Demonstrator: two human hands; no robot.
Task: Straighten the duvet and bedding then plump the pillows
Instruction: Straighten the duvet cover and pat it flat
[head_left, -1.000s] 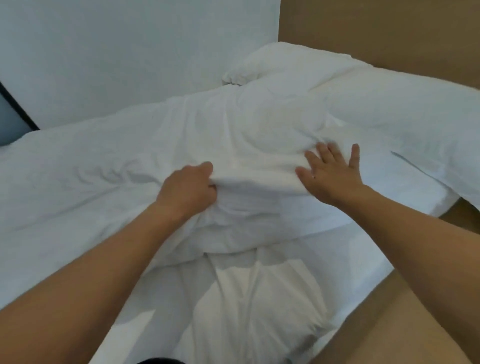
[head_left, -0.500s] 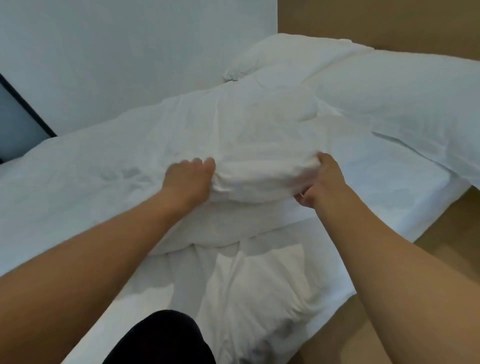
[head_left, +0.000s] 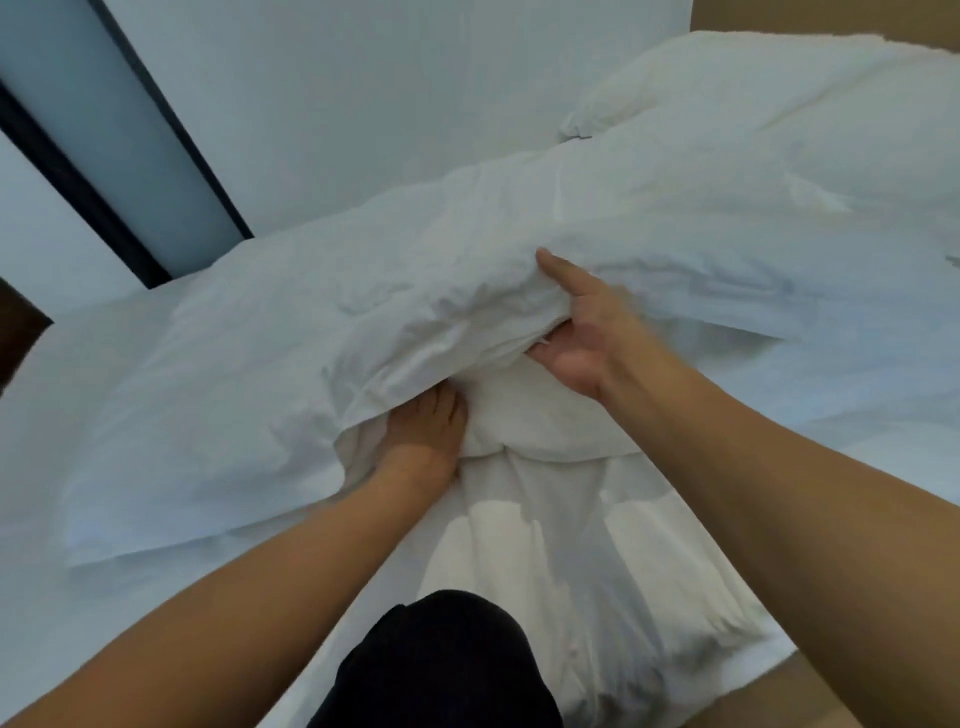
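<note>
One bed (head_left: 78, 597), sheet bare near. One white duvet (head_left: 311, 338) lies bunched across its middle. Two pillows (head_left: 779, 93) far right. Right hand (head_left: 576, 338) grasps the duvet's near fold, thumb on top. Left hand (head_left: 426, 431) reaches under the fold; its grip cannot be told.

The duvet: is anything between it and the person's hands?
Nothing visible. The right hand already grips the duvet at its bunched edge, thumb on top. The left hand reaches under that edge; its fingers are hidden.

Duvet (head_left: 415, 291): white cloth, matt, creased. Pillow (head_left: 779, 104): cloth.
</note>
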